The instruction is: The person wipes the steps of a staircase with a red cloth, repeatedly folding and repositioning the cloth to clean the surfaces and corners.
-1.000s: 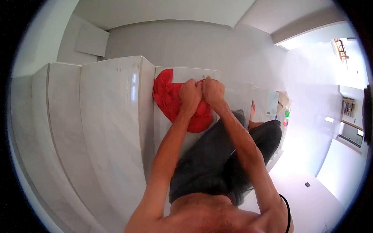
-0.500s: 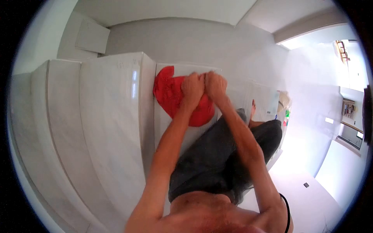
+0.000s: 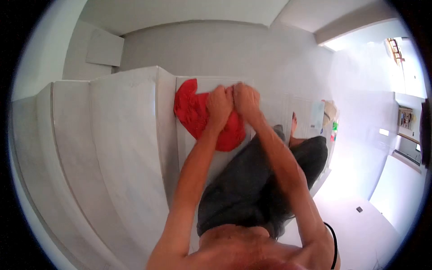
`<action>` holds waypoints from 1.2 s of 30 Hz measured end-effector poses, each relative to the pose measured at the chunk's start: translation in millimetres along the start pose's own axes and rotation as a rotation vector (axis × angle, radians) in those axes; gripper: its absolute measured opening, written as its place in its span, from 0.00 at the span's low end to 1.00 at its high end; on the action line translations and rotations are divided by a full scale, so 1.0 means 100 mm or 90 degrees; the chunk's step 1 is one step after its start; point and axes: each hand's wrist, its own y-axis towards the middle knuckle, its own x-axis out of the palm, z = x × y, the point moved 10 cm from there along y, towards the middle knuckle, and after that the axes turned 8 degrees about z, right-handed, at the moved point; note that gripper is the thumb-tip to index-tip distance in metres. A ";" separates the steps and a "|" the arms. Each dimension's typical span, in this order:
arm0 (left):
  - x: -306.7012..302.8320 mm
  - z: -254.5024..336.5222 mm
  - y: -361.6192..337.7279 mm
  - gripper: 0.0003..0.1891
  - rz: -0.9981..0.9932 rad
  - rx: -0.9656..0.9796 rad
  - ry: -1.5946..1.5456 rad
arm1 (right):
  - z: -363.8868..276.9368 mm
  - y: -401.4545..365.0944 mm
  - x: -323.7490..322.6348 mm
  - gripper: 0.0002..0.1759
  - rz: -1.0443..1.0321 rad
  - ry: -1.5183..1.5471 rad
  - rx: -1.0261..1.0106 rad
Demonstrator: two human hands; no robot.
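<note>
A bunched red cloth (image 3: 191, 110) lies on the pale step in front of me, its folds spreading left of and below my fists. My left hand (image 3: 219, 107) is closed on part of it. Pressed close beside it, my right hand (image 3: 246, 100) is also closed, gripping the cloth at its upper right. The fingers curl under, so the pinched fabric between them is mostly hidden. Dark grey trousers (image 3: 243, 189) cover my bent legs just below the cloth.
Pale stair steps (image 3: 126, 135) rise on the left. A bare foot (image 3: 294, 123) rests to the right, near a beige item (image 3: 330, 110) and a small green and red packet (image 3: 335, 128). A small dark object (image 3: 359, 209) lies on the floor at lower right.
The view has shifted slightly. Both hands stay closed on the red cloth, close together, in nearly the same place; the cloth keeps almost the same shape.
</note>
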 end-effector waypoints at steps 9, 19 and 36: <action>0.03 -0.06 0.02 0.18 0.011 0.020 -0.002 | 0.01 0.00 0.11 0.13 -0.023 0.008 -0.025; -0.01 -0.04 -0.03 0.18 0.015 0.001 -0.024 | -0.01 -0.10 0.12 0.15 -0.016 0.020 -0.054; 0.02 -0.06 -0.08 0.17 0.008 -0.002 -0.009 | 0.02 -0.18 0.07 0.11 -0.057 0.003 -0.017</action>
